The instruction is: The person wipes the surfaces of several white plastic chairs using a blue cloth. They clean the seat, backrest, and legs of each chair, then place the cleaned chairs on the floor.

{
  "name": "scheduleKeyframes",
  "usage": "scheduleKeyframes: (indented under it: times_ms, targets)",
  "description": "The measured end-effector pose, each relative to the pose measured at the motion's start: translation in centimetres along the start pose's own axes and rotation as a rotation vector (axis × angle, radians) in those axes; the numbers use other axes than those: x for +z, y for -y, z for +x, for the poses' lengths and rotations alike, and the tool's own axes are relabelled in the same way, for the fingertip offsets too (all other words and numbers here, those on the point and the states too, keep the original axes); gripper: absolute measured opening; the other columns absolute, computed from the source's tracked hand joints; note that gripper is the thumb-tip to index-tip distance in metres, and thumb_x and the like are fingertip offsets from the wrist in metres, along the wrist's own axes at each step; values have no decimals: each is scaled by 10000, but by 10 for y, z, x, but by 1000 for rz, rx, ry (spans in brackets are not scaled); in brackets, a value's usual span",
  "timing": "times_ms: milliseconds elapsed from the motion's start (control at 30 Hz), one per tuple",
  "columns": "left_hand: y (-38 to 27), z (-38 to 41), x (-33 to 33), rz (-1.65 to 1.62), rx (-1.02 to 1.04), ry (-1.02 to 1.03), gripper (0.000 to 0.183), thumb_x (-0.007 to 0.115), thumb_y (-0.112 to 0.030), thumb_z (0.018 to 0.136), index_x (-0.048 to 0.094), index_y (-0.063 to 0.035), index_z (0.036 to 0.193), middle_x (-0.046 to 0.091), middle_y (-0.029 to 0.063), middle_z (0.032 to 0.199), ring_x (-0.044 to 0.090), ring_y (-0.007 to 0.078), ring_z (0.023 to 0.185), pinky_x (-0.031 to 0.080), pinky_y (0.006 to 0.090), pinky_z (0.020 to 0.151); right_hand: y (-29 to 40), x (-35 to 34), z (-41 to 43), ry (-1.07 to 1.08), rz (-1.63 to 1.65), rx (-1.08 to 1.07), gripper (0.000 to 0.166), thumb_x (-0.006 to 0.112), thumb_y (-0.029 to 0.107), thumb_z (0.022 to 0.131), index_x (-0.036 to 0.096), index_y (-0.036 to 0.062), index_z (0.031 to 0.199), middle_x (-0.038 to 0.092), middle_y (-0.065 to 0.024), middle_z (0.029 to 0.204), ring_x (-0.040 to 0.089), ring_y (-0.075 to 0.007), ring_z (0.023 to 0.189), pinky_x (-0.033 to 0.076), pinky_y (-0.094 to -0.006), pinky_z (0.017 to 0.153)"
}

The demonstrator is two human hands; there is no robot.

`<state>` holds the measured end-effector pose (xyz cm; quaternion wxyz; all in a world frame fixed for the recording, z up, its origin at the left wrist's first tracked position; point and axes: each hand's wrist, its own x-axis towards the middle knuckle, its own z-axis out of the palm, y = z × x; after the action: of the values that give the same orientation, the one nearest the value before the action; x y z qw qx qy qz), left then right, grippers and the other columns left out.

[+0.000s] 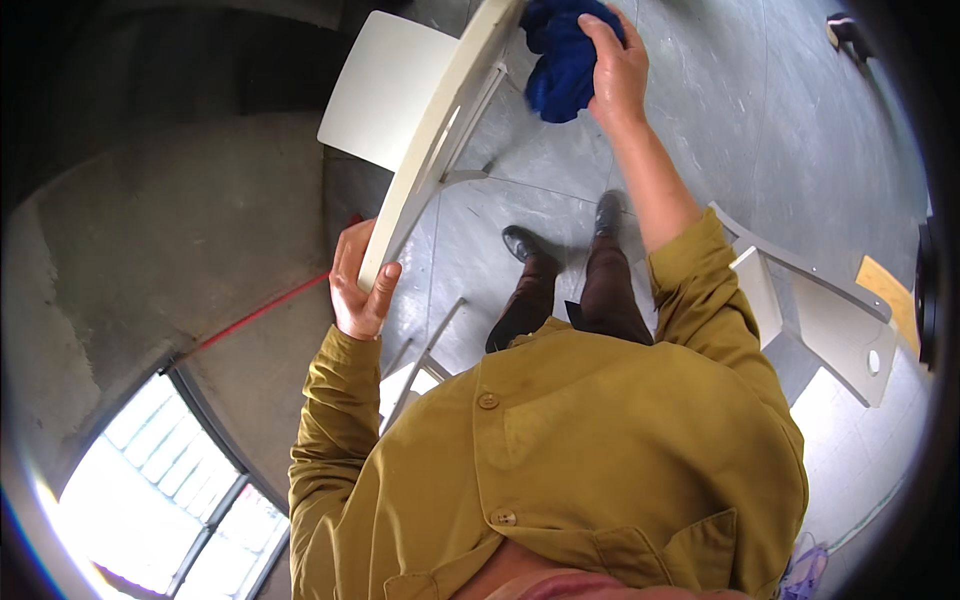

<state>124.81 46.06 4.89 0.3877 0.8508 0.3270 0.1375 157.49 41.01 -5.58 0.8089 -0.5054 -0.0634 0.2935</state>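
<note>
My left hand [360, 285] grips the near end of a long cream board [420, 161], with the thumb on its right face and the fingers around its left side. The board stands on edge, tilted away from me, and appears to be part of a piece of furniture; metal framing shows along its right face. My right hand [619, 71] holds a bunched dark blue cloth [562, 67] to the right of the board's far end. Whether the cloth touches the board cannot be made out. A white rounded panel [390, 90] shows just left of the board.
Grey tiled floor [690, 112] lies around my dark shoes [521, 241]. A white chair [832, 315] is close on my right. To the left are a wall [187, 225] with a red line [262, 309] and a bright window [157, 487]. A dark object [847, 34], perhaps a shoe, shows at upper right.
</note>
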Motion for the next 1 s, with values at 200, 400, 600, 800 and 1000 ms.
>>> scheduleKeyframes:
  times_ms: [200, 400, 600, 800, 1000]
  targets:
    - [-14, 26, 54, 27, -46, -105, 530, 540, -453, 866, 558, 43, 1053, 558, 180, 1021, 544, 284, 918, 425, 362, 812, -15, 60, -75, -5, 319, 110, 659, 634, 185, 802, 304, 31, 1351, 558, -86, 953, 552, -117, 746, 483, -273, 648]
    - [-29, 52, 64, -116, -64, -98, 596, 498, -494, 878, 520, 54, 1112, 549, 148, 1059, 528, 236, 949, 411, 345, 838, -48, 14, -162, 521, -260, -211, 600, 714, 194, 730, 429, -30, 1208, 537, -230, 1086, 549, -390, 973, 440, -397, 850]
    - [-68, 62, 68, -410, -145, -108, 745, 614, -440, 821, 346, 39, 1324, 467, 141, 1268, 454, 204, 1138, 332, 327, 984, -5, 29, -78, 225, -139, -507, 521, 718, 181, 743, 483, -24, 1161, 565, -204, 1033, 579, -299, 931, 445, -345, 833]
    - [-77, 87, 67, 55, -259, -42, 558, 645, -223, 821, 386, 28, 1247, 470, 127, 1183, 463, 186, 1065, 375, 310, 920, -68, 36, 6, 2, -155, -169, 429, 596, 196, 833, 482, 12, 1203, 616, -179, 921, 579, -203, 816, 458, -287, 765]
    - [-71, 105, 64, -93, -297, 17, 549, 645, -131, 788, 377, 39, 1236, 500, 143, 1114, 486, 187, 1017, 405, 320, 881, -195, -12, -45, 71, -239, 314, 484, 600, 290, 814, 508, 2, 1192, 583, -230, 1117, 558, -326, 1063, 431, -349, 887]
